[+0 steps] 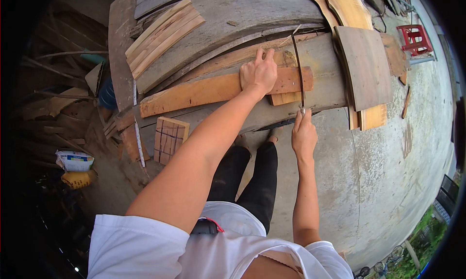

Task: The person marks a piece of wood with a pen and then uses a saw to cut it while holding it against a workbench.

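My left hand (258, 74) presses down on a long orange-brown board (194, 93) that lies across the weathered plank bench (213, 24), its fingers bent over the board's far edge. My right hand (304, 133) is closed round the handle of a thin saw (297, 60), near the bench's front edge. The narrow dark blade points away from me and crosses the board close to its right end. A lighter wood block (285, 99) sits under the board there. What lies beneath my left palm is hidden.
Pale strips (165, 36) lie at the back left, a gridded wood block (170, 140) at the front left. Wide boards (364, 68) are stacked at the bench's right end. A red stool (415, 40) stands beyond. Scrap wood and sacks (75, 161) are on the left.
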{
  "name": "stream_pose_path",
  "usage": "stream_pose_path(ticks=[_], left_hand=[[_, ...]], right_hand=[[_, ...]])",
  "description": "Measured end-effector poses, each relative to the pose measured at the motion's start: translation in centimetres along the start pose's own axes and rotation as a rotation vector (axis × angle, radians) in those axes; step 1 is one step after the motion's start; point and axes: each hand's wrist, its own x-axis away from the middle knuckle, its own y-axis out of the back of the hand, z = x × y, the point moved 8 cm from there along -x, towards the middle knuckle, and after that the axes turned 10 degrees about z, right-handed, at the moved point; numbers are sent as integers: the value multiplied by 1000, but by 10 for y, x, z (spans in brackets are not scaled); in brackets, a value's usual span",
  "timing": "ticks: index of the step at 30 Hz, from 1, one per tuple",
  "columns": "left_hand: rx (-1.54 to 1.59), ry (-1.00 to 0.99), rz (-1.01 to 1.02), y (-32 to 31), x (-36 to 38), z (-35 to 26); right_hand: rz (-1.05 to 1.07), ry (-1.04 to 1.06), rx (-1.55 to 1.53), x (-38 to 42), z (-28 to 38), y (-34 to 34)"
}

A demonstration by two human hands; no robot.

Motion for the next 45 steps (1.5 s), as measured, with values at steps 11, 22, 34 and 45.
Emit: stream_pose_path(ticks=[11,22,34,45], left_hand=[[-6,11,19,-5,0,4],[-30,24,16,-5,1,3],[-42,12,-13,-8,-1,5],[-41,15,-15,-7,0,3]], right_hand=[[-86,73,67,-14,8,1],[6,10,-32,33,-12,2],[26,-64,-14,75,-39,-18],[-2,10,20,28,-16,-6]])
